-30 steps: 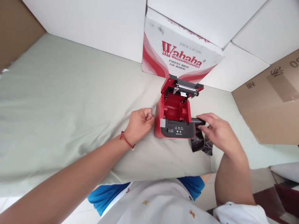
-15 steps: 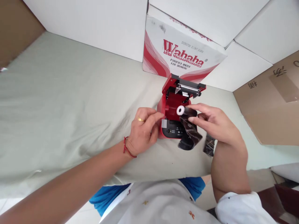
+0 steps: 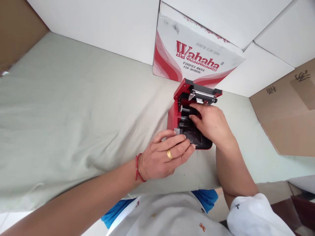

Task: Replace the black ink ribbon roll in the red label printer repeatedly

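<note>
A small red label printer (image 3: 172, 119) stands on the cloth with its lid (image 3: 203, 93) raised. Inside its bay lies a black roll (image 3: 187, 110) with a pale core end. The roll's loose black strip (image 3: 194, 136) runs forward over the front panel. My right hand (image 3: 209, 121) reaches into the bay from the right, thumb and forefinger around the roll; its other fingers are partly hidden. My left hand (image 3: 168, 152) lies with fingers stretched out across the front left of the printer, fingertips touching the strip's edge.
Behind the printer stands a white and red water carton (image 3: 197, 49). White panels (image 3: 98, 26) form the back, and a brown cardboard box (image 3: 287, 114) is at the right. Another brown box (image 3: 19, 29) sits at the far left. A wrinkled pale green cloth (image 3: 86, 108) covers the surface.
My right hand has brought the black roll down and left into the printer's bay. The strip, which hung loose, now lies over the front panel. My left hand has spread its fingers onto it.
</note>
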### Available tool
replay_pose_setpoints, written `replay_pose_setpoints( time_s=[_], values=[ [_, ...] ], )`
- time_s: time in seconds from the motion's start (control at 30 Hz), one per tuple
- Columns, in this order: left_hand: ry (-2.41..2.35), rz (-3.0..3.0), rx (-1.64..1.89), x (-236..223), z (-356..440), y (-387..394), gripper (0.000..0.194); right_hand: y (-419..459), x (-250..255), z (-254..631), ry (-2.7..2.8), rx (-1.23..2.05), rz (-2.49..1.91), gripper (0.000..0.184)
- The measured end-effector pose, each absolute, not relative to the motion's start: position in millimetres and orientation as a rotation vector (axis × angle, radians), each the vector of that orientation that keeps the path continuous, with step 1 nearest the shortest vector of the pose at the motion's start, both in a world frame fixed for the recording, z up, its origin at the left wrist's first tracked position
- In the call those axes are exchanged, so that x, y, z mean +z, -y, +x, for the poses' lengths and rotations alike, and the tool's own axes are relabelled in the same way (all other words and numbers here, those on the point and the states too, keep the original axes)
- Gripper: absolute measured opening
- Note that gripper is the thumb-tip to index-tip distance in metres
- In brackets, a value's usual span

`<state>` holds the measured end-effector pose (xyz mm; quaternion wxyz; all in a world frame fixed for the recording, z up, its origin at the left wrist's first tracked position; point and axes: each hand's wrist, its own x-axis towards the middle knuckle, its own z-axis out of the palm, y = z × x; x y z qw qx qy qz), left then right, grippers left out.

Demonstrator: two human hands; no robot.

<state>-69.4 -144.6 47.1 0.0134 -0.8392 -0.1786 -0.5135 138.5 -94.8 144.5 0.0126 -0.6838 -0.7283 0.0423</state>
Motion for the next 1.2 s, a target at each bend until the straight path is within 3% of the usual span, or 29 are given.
replay_pose_setpoints(
  time_s=[0.1,0.23,0.47,0.67,0.9,1.2],
  values=[
    [0.562,-2.669,-1.564,46.4,-69.9,144.7,0.032,100.3,144.5,141.5,2.22,0.25,-1.983,0.044],
    [0.563,-2.67,-1.564,47.6,-70.0,144.9,0.029,117.4,152.9,144.8,2.041,0.469,-1.646,0.025],
    [0.552,-2.688,-1.535,48.5,-72.3,143.9,0.029,111.3,153.5,149.0,1.955,-0.165,-1.588,0.044],
    [0.545,-2.726,-1.556,48.3,-73.6,145.4,0.029,129.9,147.4,154.0,1.988,-0.198,-1.535,0.04],
    [0.572,-2.724,-1.552,51.5,-72.5,146.3,0.029,172.1,120.3,161.1,2.094,-0.008,-1.353,0.034],
    [0.758,-2.59,-1.666,45.4,-72.9,143.5,0.046,179.3,94.4,152.5,1.982,-0.114,-1.289,0.04]
  ],
)
